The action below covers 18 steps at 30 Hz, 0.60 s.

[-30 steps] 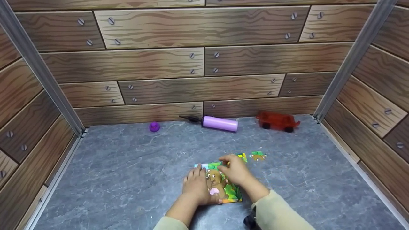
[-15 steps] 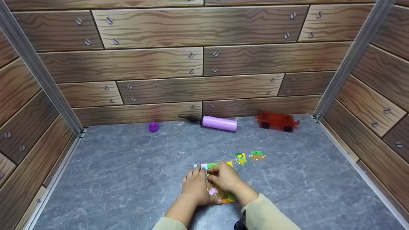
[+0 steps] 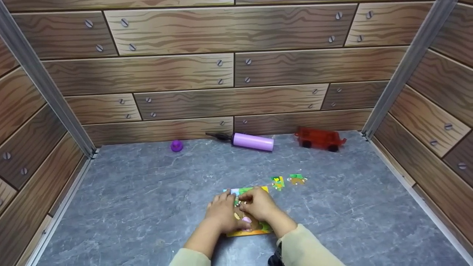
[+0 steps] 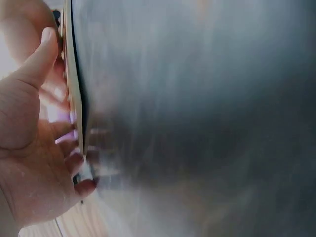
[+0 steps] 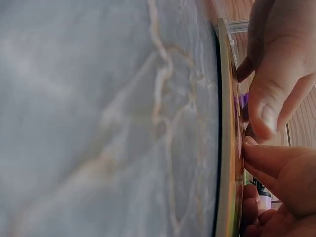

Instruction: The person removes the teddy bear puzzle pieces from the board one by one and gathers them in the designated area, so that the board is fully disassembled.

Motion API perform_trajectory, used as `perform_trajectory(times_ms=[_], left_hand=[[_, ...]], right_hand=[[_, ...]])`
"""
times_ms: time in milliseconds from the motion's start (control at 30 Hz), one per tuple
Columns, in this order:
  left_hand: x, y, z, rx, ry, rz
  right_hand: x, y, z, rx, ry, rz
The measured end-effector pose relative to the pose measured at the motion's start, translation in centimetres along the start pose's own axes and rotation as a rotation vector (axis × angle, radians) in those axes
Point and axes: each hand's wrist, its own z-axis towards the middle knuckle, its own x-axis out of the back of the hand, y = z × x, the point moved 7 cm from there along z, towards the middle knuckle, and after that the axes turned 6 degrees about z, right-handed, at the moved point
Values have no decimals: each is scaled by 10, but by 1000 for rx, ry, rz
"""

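A colourful bear jigsaw puzzle (image 3: pixel 248 232) lies flat in front of me, partly covered by both hands. My left hand (image 3: pixel 221 213) rests over its left side with fingers extended and the thumb across the lower part. Near the bear's head, my right hand (image 3: pixel 261 205) has thumb and fingertips curled together on a puzzle piece (image 3: pixel 242 202), mostly hidden by the fingers. In the right wrist view, the right thumb (image 5: pixel 269 159) meets the puzzle's surface beside the left hand (image 5: pixel 279 74). Two loose puzzle pieces, one yellow-green (image 3: pixel 278 183) and one brown-green (image 3: pixel 296 179), lie beyond the right hand.
Along the back wall lie a small purple round toy (image 3: pixel 176 146), a lilac hand pump (image 3: pixel 253 142) with a black nozzle, and a red toy wagon (image 3: pixel 320 139). Wood-print panels (image 3: pixel 173 74) enclose the grey marbled surface (image 3: pixel 147 199) at the back and sides.
My right hand has moved left and down from the puzzle's upper right corner to the bear's head. The left hand has shifted slightly left, uncovering more of the puzzle. Both loose pieces stay put.
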Motion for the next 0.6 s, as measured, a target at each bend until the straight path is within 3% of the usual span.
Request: perform_trajectory(times_ms=[267, 600], left_hand=[[4, -18, 4, 51, 48, -61], [3, -21, 8, 76, 88, -42]], right_hand=[[-5, 1, 1, -54, 6, 21], [-2, 2, 1, -95, 28, 65]])
